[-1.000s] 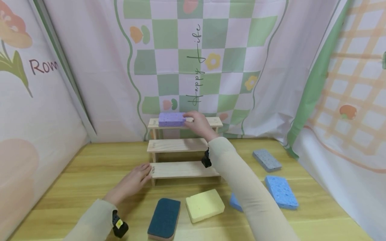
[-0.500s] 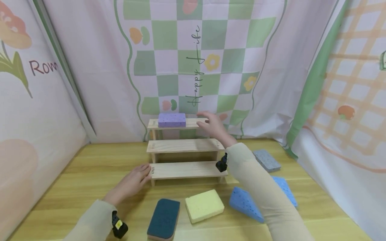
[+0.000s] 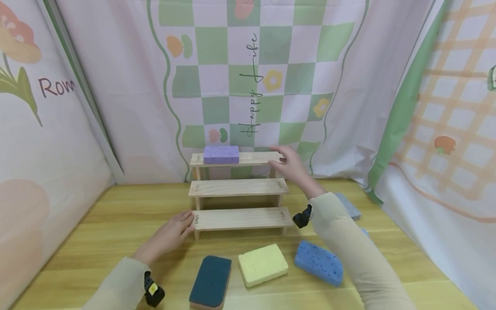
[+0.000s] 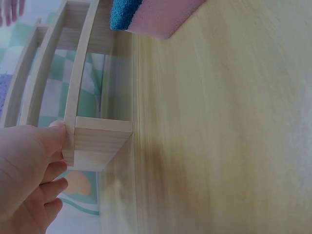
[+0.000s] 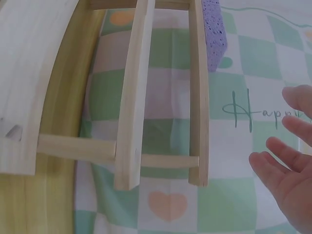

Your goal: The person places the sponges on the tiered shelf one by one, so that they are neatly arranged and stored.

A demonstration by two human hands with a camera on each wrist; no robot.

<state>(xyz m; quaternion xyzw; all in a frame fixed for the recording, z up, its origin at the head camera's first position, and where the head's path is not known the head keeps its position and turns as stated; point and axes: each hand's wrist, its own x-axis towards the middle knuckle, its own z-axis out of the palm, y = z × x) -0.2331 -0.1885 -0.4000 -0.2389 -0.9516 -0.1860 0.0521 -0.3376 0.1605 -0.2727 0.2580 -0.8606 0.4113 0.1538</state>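
A three-tier wooden step shelf [image 3: 240, 218] stands on the table. My left hand [image 3: 170, 234] holds the left end of its lowest step; in the left wrist view the fingers [image 4: 54, 187] are bent beside that end. On the top step, towards the left, lies a purple sponge [image 3: 221, 155]. My right hand [image 3: 291, 165] is by the right end of the top step, fingers spread and holding nothing. In the right wrist view a gap separates its fingers [image 5: 287, 153] from the shelf.
In front of the shelf lie a dark teal scouring sponge [image 3: 211, 280] with a pink side, a yellow sponge [image 3: 263, 265] and a blue sponge [image 3: 319, 262]. A grey sponge [image 3: 347, 206] and another blue one are partly behind the right sleeve. Printed curtains [image 3: 255, 77] enclose the table.
My right hand has let go of the purple sponge and moved right along the top step. The sponge stays on that step. The left hand has kept its place.
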